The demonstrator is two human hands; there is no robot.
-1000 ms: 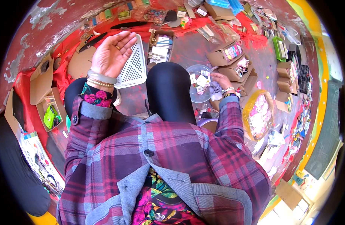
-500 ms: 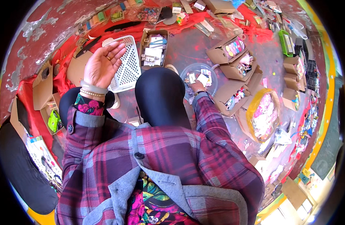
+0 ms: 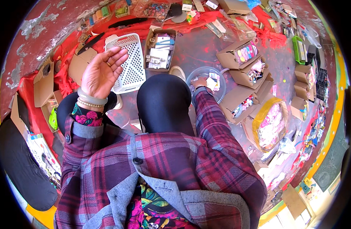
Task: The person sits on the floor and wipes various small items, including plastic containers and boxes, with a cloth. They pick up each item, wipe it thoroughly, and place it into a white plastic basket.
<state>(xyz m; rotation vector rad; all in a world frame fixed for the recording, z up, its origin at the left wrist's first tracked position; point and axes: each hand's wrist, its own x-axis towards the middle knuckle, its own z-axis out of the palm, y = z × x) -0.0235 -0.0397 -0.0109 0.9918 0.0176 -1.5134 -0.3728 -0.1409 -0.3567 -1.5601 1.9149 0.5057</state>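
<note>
My left hand (image 3: 101,72) is raised palm up with fingers apart and holds nothing; bangles ring its wrist. It hovers beside a white perforated plastic basket (image 3: 128,63) lying on the ground. My right hand (image 3: 200,82) reaches past my black-clad knee (image 3: 164,101) into a clear round plastic bowl (image 3: 200,72) that holds small carded items. Only the back of that hand shows, so its grip is hidden. Both arms wear plaid sleeves.
An open cardboard box of hair clips (image 3: 159,49) sits behind the basket. More open boxes of small accessories (image 3: 244,57) and a yellow-rimmed bag of pink goods (image 3: 270,124) stand to the right. Red cloth (image 3: 49,110) with flat cartons lies left.
My head view has shifted so the ground goods sit lower in the picture. The right hand has stayed at the clear bowl. The left hand remains raised and open.
</note>
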